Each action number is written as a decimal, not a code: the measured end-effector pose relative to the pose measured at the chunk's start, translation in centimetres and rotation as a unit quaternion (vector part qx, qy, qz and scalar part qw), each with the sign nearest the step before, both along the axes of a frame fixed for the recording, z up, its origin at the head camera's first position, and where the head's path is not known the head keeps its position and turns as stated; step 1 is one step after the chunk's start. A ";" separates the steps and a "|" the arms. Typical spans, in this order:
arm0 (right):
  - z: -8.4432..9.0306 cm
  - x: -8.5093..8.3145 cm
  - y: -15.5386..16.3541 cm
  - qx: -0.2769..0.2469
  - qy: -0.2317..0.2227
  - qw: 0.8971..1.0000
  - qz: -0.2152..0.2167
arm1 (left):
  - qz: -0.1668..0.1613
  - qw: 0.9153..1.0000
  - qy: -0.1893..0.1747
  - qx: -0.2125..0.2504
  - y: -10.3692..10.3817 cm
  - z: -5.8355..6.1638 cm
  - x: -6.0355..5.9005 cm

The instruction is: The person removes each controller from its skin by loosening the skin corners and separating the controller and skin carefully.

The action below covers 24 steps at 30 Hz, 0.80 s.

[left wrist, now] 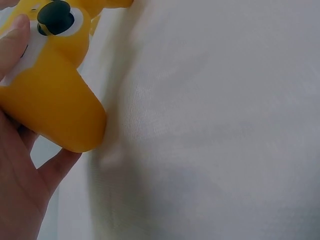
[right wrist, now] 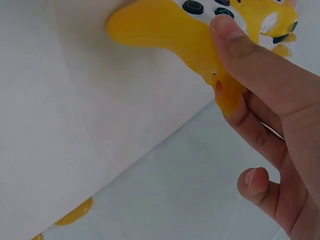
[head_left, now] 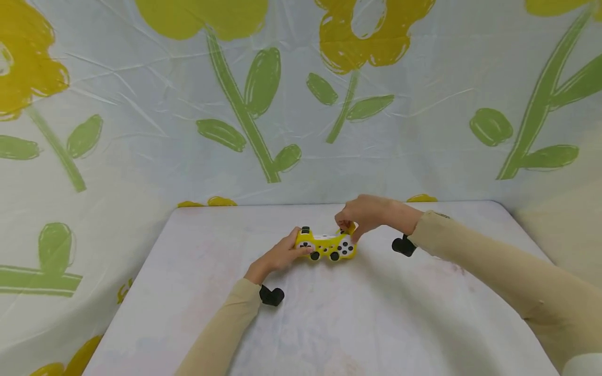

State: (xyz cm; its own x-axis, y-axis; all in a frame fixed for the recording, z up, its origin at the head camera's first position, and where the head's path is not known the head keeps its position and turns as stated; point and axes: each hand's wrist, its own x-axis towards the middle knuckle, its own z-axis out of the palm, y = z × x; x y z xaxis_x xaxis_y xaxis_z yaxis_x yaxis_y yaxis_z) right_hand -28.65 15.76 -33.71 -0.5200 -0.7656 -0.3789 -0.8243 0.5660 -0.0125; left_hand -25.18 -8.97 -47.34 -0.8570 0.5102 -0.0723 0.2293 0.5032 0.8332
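Counted one game controller with a glossy yellow soft-looking shell and white face panels [head_left: 324,245], two bare hands, two beige long sleeves [head_left: 226,318] and two small black wrist pieces [head_left: 271,296]. The controller sat near the far edge of one pale, cloth-covered tabletop [head_left: 188,303], between the hands; whether it touched the surface could not be told. On its face: two black thumbsticks [head_left: 334,256] and four dark round buttons [head_left: 345,248]. The left hand [head_left: 278,254] was clamped on the left grip, thumb on top. The right hand [head_left: 369,211] pinched one yellow, stretchy-looking flap [right wrist: 231,95] at the right shoulder. Hidden: the controller's underside; part of the directional pad, under the left thumb. Cut off: the controller in both wrist views, and one white rounded object [head_left: 583,364] at the head view's lower right corner, not identifiable. Markings on the controller's centre were too small to read.
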 end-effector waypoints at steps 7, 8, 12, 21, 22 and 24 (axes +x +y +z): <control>0.0 0.2 0.6 -0.024 -0.008 1.000 -0.004 | 0.000 1.000 0.008 -0.005 0.0 -0.2 -0.1; 0.0 0.2 0.7 -0.027 -0.010 1.000 -0.006 | -0.001 1.000 0.008 -0.006 0.0 -0.2 -0.1; -0.1 0.4 0.9 -0.034 -0.003 0.999 0.002 | -0.003 1.000 0.007 -0.011 0.0 -0.3 -0.1; -0.7 0.4 1.5 -0.049 0.022 0.998 0.020 | -0.003 1.000 0.003 -0.001 0.0 0.1 0.1; -0.8 0.3 1.5 -0.049 0.020 0.999 0.012 | -0.001 1.000 0.004 -0.003 0.0 0.0 0.1; -1.0 0.2 1.7 -0.054 0.013 0.998 -0.002 | 0.001 1.000 0.008 -0.007 0.0 -0.1 0.1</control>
